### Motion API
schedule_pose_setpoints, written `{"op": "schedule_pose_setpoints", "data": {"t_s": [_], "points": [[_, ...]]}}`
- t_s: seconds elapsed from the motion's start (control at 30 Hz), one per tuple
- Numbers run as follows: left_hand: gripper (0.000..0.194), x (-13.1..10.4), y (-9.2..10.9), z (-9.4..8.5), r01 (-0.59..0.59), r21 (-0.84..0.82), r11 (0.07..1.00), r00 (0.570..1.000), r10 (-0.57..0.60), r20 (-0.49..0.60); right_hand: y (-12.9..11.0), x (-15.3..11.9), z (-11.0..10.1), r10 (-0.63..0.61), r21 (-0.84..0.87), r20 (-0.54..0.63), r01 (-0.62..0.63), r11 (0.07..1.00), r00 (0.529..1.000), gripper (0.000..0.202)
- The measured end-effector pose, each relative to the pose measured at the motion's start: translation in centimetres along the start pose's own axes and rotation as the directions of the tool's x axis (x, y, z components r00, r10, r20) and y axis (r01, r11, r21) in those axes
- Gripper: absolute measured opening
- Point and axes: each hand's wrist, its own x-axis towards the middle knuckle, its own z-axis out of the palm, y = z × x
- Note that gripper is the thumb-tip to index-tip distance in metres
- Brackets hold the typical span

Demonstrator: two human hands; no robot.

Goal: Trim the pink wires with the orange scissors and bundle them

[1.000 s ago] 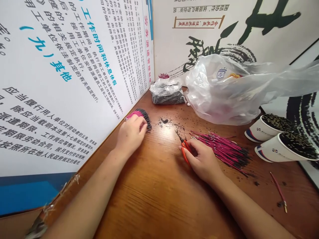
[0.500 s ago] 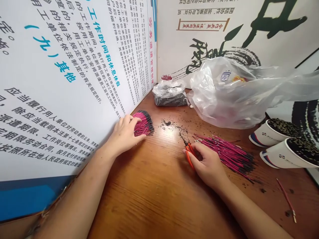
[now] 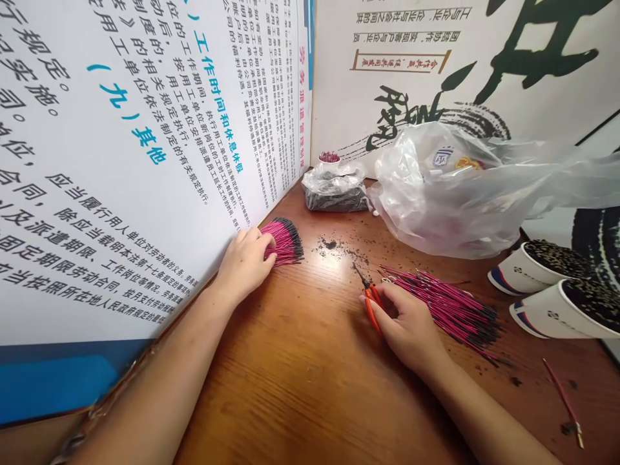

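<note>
At the left wall, my left hand (image 3: pixel 246 261) is closed at the near end of a bundle of pink wires (image 3: pixel 281 242) with black ends. Its thumb and forefinger come together around that end, and some fingertips are hidden. Pliers (image 3: pixel 371 303) with orange handles and a slim dark nose are in my right hand (image 3: pixel 404 323), which is wrapped round them just above the table. Their nose points away from me. Right beside that hand lies a second, looser pile of pink wires (image 3: pixel 445 303), also with black ends.
Two tilted paper cups (image 3: pixel 537 313) full of small dark pieces lie at the right. A large plastic bag (image 3: pixel 445 206), a small bag of dark material (image 3: pixel 334 194) and a cup of red bits (image 3: pixel 329 158) sit behind. Dark crumbs (image 3: pixel 332 245) and one loose wire (image 3: pixel 562 391) lie on the table (image 3: pixel 285 374).
My left thumb and forefinger have drawn closer together at the near end of the bundle. My right hand keeps the pliers in nearly the same place. The view has shifted slightly.
</note>
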Motion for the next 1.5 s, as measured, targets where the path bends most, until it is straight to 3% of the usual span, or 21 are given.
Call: {"op": "schedule_pose_setpoints", "data": {"t_s": [0.2,0.4,0.57,0.67,0.73,0.83,0.93,1.03,1.13,1.5], "points": [[0.014,-0.1,0.0,0.0,-0.01,-0.023,1.0,1.0,0.011,0.014,0.1,-0.1,0.0,0.01,-0.006,0.006,-0.01,1.0,1.0,0.025],[0.025,-0.3,0.0,-0.5,0.068,0.064,0.996,0.997,-0.067,-0.027,0.1,-0.1,0.0,-0.002,-0.007,-0.003,0.002,1.0,1.0,0.025],[0.021,-0.2,0.6,-1.1,0.067,-0.026,0.997,0.997,-0.068,-0.04,0.1,0.0,0.0,0.004,-0.003,0.005,-0.004,1.0,1.0,0.025],[0.019,-0.3,1.4,-1.3,0.011,-0.156,0.988,0.999,-0.017,-0.035,0.0,0.0,0.0,-0.006,-0.007,-0.001,0.006,1.0,1.0,0.025],[0.019,-0.5,2.2,-1.2,-0.08,-0.253,0.964,0.997,0.078,-0.019,-0.1,-0.1,0.1,-0.025,-0.021,-0.012,0.025,0.999,1.0,0.022],[0.02,-1.1,3.5,-0.8,-0.229,-0.355,0.906,0.968,0.252,0.019,-0.1,-0.2,0.1,-0.055,-0.076,-0.083,0.049,0.996,0.995,0.014],[0.019,-1.4,4.3,-0.3,-0.296,-0.403,0.866,0.936,0.347,0.056,0.5,-0.1,-0.2,-0.108,-0.223,-0.184,0.065,0.973,0.977,0.008],[0.019,-1.4,4.4,0.1,-0.29,-0.414,0.863,0.935,0.347,0.069,1.7,0.2,-0.7,-0.156,-0.423,-0.235,0.043,0.905,0.959,0.016],[0.019,-1.3,4.0,0.2,-0.27,-0.406,0.873,0.942,0.327,0.076,3.0,0.5,-1.2,-0.14,-0.513,-0.248,-0.007,0.858,0.959,0.022],[0.019,-1.4,4.1,0.2,-0.265,-0.431,0.862,0.943,0.326,0.073,3.8,0.7,-1.0,-0.113,-0.512,-0.214,-0.013,0.859,0.97,0.019]]}}
